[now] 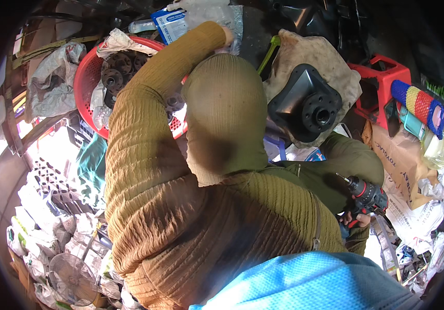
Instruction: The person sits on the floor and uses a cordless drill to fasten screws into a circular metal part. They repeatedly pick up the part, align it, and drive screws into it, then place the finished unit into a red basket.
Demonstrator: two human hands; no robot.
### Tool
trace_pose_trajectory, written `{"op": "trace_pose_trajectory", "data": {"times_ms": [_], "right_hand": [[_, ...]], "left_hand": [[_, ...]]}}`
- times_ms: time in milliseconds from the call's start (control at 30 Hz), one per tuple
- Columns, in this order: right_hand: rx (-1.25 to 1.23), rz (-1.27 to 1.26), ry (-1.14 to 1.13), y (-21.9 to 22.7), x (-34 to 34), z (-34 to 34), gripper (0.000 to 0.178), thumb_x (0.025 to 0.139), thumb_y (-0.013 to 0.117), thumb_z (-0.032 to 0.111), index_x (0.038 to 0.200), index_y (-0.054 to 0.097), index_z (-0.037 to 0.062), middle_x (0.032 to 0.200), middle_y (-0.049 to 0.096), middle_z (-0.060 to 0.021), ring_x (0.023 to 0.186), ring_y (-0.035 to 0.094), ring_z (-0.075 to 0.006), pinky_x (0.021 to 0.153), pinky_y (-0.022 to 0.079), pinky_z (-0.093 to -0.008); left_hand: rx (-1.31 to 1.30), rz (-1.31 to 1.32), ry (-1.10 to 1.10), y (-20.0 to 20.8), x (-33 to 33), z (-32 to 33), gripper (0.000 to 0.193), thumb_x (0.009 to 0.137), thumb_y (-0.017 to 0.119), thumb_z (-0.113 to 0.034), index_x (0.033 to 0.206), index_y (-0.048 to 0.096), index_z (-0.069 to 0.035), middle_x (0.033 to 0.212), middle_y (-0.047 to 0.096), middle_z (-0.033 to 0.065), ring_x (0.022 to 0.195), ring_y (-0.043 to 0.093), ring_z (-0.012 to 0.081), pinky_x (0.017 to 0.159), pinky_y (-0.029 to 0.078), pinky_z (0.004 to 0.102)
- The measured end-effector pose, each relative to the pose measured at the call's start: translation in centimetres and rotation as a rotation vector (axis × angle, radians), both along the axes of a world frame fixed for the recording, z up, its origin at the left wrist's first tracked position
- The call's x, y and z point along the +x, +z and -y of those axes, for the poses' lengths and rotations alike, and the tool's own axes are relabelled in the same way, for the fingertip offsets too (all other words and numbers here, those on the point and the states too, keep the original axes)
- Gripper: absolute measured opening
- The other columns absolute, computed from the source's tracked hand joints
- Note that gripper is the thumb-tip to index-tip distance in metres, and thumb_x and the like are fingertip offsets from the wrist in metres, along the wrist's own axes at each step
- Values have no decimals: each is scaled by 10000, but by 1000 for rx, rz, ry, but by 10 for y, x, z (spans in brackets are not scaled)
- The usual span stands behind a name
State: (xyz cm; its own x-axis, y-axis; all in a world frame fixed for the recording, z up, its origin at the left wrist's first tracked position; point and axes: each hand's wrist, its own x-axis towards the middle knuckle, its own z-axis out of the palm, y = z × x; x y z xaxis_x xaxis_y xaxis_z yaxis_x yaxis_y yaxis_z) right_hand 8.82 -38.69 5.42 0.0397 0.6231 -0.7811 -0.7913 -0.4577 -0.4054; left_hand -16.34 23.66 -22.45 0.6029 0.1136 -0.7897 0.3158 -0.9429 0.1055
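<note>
My left arm, in a brown ribbed sleeve, stretches to the far side. My left hand [228, 36] is against a clear plastic bag [236, 26]; its fingers are mostly hidden. At the lower right, my right hand [360, 219] is closed round the grip of a red-and-black cordless drill [369, 195], its bit pointing up and left. Between the two hands, a black four-cornered part with a round, holed hub [307, 106] rests on a beige cloth [312, 51]. A red basket [84, 85] at left holds several round black parts [121, 72].
My bent knee [227, 116] rises in the middle. A blue-and-white packet [171, 25] lies beside the bag. On the right stand a red plastic stool [382, 95], a striped mesh roll [419, 106] and a brown paper sack [400, 165]. A round fan guard [72, 279] sits among plastic bags at lower left.
</note>
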Motion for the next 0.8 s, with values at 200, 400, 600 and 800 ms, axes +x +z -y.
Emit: {"op": "trace_pose_trajectory", "data": {"times_ms": [200, 400, 600, 800], "right_hand": [[34, -13, 59, -4, 5, -8, 591, 715, 651, 189, 1187, 437, -97, 702, 574, -194, 614, 609, -346, 698, 530, -524], [-6, -28, 80, -2, 6, -15, 561, 725, 650, 204, 1167, 453, -79, 719, 568, -185, 649, 594, -337, 712, 507, -518], [-25, -40, 81, 1, 3, -18, 531, 735, 649, 220, 1147, 468, -61, 736, 562, -176, 684, 579, -328, 726, 485, -512], [-44, -53, 89, 5, 0, -20, 501, 745, 649, 236, 1128, 483, -43, 753, 556, -166, 719, 564, -319, 740, 463, -506]], "left_hand": [[300, 480, 564, -73, -22, -25, 282, 782, 619, -288, 1006, 664, -124, 1124, 614, 143, 1059, 568, 308, 940, 434, 421], [385, 805, 869, -139, -11, -29, 443, 720, 675, -326, 1121, 612, -148, 1119, 604, 173, 1076, 558, 353, 939, 437, 447], [311, 694, 803, -146, -14, -22, 645, 642, 739, -374, 1229, 558, -175, 1133, 591, 200, 1100, 544, 390, 945, 437, 470], [172, 424, 925, -127, 5, -28, 650, 671, 731, -369, 1251, 529, -157, 1201, 583, 219, 1165, 530, 392, 950, 459, 460]]}}
